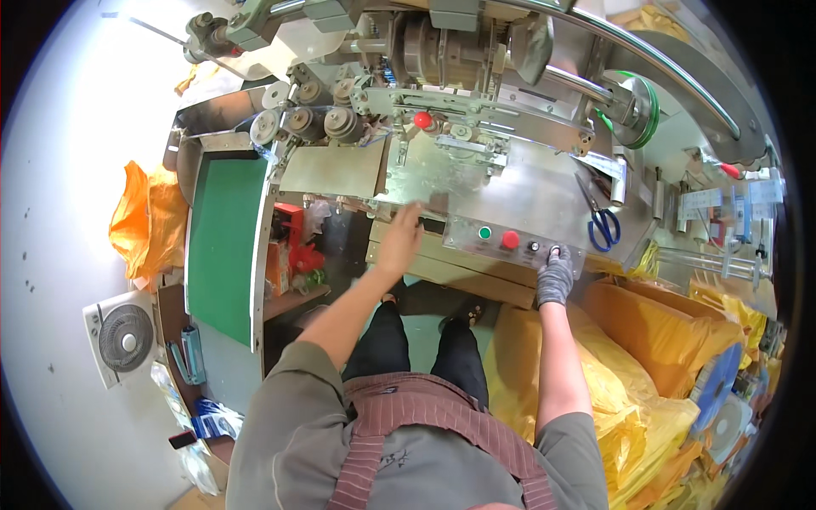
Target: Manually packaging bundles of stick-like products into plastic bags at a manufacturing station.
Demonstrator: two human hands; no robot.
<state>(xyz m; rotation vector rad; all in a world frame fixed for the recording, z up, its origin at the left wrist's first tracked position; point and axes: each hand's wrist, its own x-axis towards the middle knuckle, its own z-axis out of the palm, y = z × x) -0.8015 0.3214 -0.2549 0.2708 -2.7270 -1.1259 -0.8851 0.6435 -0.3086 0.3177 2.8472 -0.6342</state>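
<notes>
At the right end of the control panel [520, 241], my right hand [556, 280] wears a grey glove and has its fingers closed at a small control knob [555, 252]. The fingers partly hide that knob. My bare left hand [399, 242] reaches over the front edge of the machine's metal table [433, 180], its fingers stretched out with nothing seen in them. To the left of the gloved hand, the panel carries a green button [484, 232], a red push button [510, 240] and a black knob [534, 246].
Blue-handled scissors [604, 229] lie on the table's right side. Rollers [342, 124] and a red ball knob [422, 120] sit above the table. A green conveyor belt [223, 242] runs at left. Yellow plastic bags [586, 365] fill the lower right; a fan [125, 338] stands at far left.
</notes>
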